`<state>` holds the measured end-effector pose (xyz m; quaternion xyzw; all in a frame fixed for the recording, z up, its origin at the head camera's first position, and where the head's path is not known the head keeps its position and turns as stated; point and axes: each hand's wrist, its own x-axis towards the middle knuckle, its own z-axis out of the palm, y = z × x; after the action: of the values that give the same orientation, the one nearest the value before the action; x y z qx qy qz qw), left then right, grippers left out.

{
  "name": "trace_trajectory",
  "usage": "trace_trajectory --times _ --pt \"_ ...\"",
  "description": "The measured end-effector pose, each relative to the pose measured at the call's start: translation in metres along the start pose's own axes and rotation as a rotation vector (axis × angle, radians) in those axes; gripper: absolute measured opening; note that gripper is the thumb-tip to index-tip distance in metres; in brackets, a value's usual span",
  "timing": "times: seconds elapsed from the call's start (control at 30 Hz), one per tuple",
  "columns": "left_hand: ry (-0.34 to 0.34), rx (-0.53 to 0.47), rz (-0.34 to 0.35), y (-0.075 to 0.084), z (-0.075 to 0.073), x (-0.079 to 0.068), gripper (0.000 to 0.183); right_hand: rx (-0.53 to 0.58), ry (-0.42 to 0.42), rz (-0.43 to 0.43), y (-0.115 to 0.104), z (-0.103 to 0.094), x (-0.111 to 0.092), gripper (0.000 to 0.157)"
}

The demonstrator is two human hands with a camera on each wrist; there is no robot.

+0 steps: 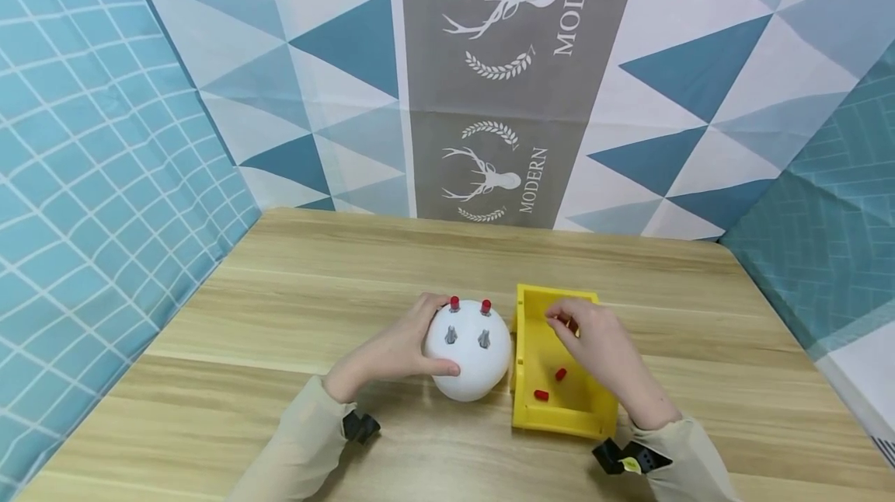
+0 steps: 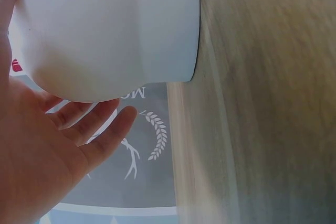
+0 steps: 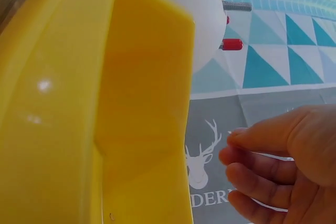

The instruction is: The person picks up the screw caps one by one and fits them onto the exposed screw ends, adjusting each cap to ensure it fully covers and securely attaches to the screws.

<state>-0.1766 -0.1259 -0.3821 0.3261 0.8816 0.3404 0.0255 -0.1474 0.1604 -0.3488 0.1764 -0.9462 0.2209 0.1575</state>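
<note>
A round white object (image 1: 468, 366) stands on the table, with metal threaded studs (image 1: 484, 339) on its upper face. Red caps (image 1: 485, 306) cover the two far studs; the two nearer ones are bare. My left hand (image 1: 412, 346) holds the left side of the white object, thumb in front and fingers behind. Over the far part of the yellow bin (image 1: 524, 416), my right hand (image 1: 594, 335) has its thumb and forefinger close together. Something red shows between its fingers; whether it is held or lies below cannot be told. Two loose red caps (image 1: 561, 374) lie in the bin.
The bin sits just right of the white object on a wooden table (image 1: 336, 269). A patterned cloth (image 1: 349, 98) hangs along the table's far edge, and blue tiled sheets (image 1: 84, 160) hang at the sides. Black bands (image 1: 360, 427) circle both wrists.
</note>
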Motion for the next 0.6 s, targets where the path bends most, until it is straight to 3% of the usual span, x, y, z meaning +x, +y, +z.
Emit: trace_trajectory --times 0.4,0.6 --pt "-0.002 -0.002 -0.022 0.000 0.001 0.000 0.092 -0.034 -0.181 0.025 0.007 0.001 0.002 0.004" --pt "0.003 0.000 -0.023 -0.002 0.002 0.000 0.091 -0.080 -0.216 -0.015 0.011 0.007 0.001 0.005"
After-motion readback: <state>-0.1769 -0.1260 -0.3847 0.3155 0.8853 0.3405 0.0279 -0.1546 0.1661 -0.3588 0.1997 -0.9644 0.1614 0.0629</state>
